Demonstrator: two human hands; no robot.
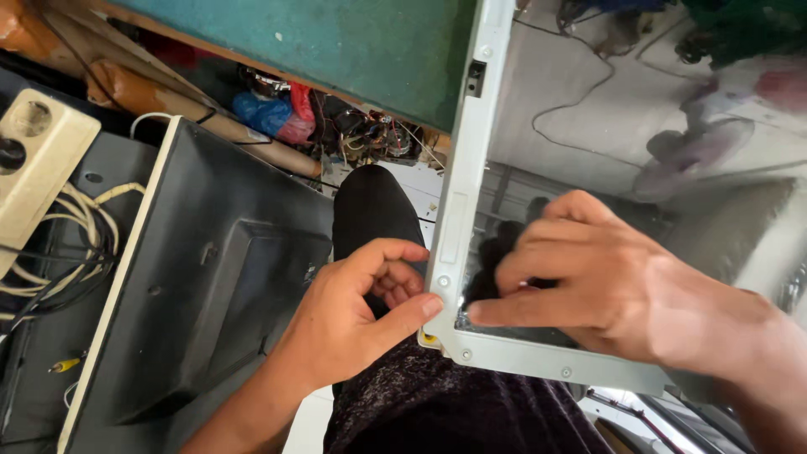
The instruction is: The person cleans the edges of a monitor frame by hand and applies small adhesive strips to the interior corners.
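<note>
We count two hands: one left hand (345,315) and one right hand (605,282). We count one metal-framed glossy panel (458,202), one dark monitor back cover (210,277), and one beige power strip (38,160).

A dark monitor back (210,277) is crowding the left; the grey metal frame (458,193) is walling the right; only a knee-filled gap (370,210) is lying open between.
</note>
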